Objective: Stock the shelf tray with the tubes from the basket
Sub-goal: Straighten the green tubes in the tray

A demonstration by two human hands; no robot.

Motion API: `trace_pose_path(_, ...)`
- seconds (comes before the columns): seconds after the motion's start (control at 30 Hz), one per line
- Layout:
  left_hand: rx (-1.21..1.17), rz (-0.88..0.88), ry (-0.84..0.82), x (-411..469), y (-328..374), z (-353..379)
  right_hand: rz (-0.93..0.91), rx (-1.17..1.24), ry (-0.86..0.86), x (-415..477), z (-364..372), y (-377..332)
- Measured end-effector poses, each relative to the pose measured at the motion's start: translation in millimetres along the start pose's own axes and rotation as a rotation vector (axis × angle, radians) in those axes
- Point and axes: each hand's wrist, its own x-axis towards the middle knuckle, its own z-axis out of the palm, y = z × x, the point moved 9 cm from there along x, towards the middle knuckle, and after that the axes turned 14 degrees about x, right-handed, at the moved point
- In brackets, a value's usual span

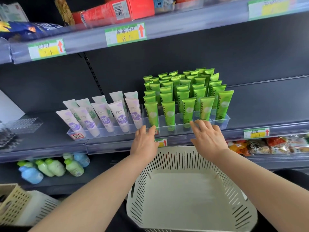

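A clear shelf tray [177,127] on the middle shelf holds several rows of upright green tubes [187,91]. Its front wall faces me. My left hand [145,142] rests with fingers apart against the tray's front left corner, holding nothing. My right hand [207,137] touches the tray's front wall toward the right, fingers spread and empty. Below my hands sits a cream slotted basket [168,166]; no tubes show inside it.
A second clear tray [100,133] with white and purple tubes [103,113] stands left of the green one. Price labels line the shelf edge [255,133]. Bottles [50,168] lie on the lower shelf, snack packs [267,144] at right, other baskets [15,203] at bottom left.
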Motion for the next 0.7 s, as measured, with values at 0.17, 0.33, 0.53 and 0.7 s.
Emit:
trace_pose_path(0.17,0.048,0.008,0.083,-2.7,0.5,7.8,0.024,0.003,0.032,-1.4,2.5,3.0)
trace_pose_path(0.33,0.111,0.028,0.121,-4.3,2.9,15.0,0.020,-0.003,0.077,-2.6,4.2,4.4)
trace_pose_path(0.53,0.100,0.049,0.117,-3.2,6.6,18.5,0.010,-0.026,0.090,-2.7,5.4,5.0)
trace_pose_path(0.7,0.057,0.052,0.130,-6.0,10.1,21.4,0.001,-0.024,0.093,-2.0,4.1,5.6)
